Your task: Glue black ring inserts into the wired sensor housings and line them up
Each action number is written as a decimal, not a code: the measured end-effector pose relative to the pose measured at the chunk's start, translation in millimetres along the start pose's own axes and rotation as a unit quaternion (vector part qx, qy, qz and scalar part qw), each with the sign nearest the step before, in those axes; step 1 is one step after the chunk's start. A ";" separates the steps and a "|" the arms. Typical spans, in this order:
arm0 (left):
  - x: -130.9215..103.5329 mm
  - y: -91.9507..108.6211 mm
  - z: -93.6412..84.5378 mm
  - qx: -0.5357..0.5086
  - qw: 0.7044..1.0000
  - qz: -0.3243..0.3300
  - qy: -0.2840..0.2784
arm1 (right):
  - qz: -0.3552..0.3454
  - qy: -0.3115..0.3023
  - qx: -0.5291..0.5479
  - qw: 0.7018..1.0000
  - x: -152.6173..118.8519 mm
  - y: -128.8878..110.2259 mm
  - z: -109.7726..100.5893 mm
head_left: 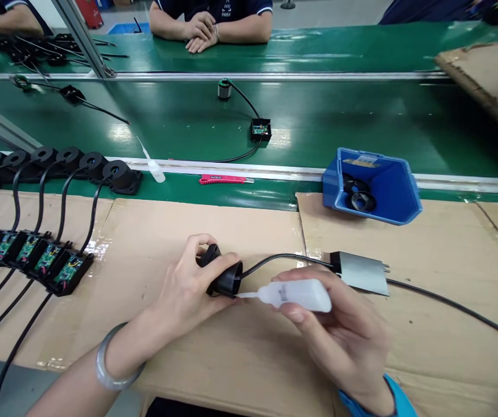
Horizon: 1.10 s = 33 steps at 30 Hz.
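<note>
My left hand (192,284) grips a black round housing (228,279) lying on its side over the cardboard. Between the thumb and fingers of my right hand (340,324) is a white squeeze bottle (301,295), tilted nearly flat, its thin nozzle pointing left at the housing's lower rim. Whether any liquid comes out cannot be seen. From the housing a black cable (283,255) runs right to a box with a silver cover (364,272), and another cable leaves that box toward the right edge.
A blue bin (374,185) with black rings stands at the back right. Behind my hands lie a red cutter (225,179) and a second bottle (156,170). Wired housings (120,175) and open circuit boxes (69,273) line the left. A person's hands (200,32) rest across the belt.
</note>
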State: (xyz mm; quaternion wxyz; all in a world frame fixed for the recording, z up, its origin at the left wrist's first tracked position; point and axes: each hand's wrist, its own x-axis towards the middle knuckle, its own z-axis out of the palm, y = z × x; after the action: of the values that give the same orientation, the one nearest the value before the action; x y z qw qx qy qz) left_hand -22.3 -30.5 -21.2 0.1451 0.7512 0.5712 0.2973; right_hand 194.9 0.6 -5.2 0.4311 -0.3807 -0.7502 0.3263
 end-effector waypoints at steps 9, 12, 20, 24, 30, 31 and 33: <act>6.0 7.6 11.6 -0.449 0.860 -0.232 -0.069 | -0.021 0.134 0.136 0.981 -13.1 12.1 3.5; 5.6 11.2 14.4 -0.549 0.784 -0.270 -0.105 | -0.070 0.099 0.047 0.992 -12.6 8.6 2.7; 2.9 16.4 17.7 -0.595 0.750 -0.260 -0.126 | -0.133 0.030 -0.045 0.990 -6.9 -2.0 6.1; 1.8 16.0 19.3 -0.589 0.755 -0.258 -0.129 | -0.146 0.029 -0.061 0.987 -4.4 -1.4 5.4; 0.3 14.7 21.7 -0.583 0.761 -0.254 -0.130 | -0.152 0.036 -0.085 0.984 -3.4 -3.7 5.8; 0.5 14.7 21.7 -0.585 0.760 -0.252 -0.130 | -0.153 0.035 -0.083 0.984 -3.6 -4.9 6.3; 1.0 15.0 21.5 -0.585 0.759 -0.255 -0.129 | -0.151 0.029 -0.070 0.986 -4.3 -7.0 6.7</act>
State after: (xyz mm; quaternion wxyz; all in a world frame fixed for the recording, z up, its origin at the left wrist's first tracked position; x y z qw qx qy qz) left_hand 2.6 -31.5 -29.4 0.6989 0.3780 0.4330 0.4256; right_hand 188.4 -7.6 -4.0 0.4691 -0.3013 -0.8073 0.1935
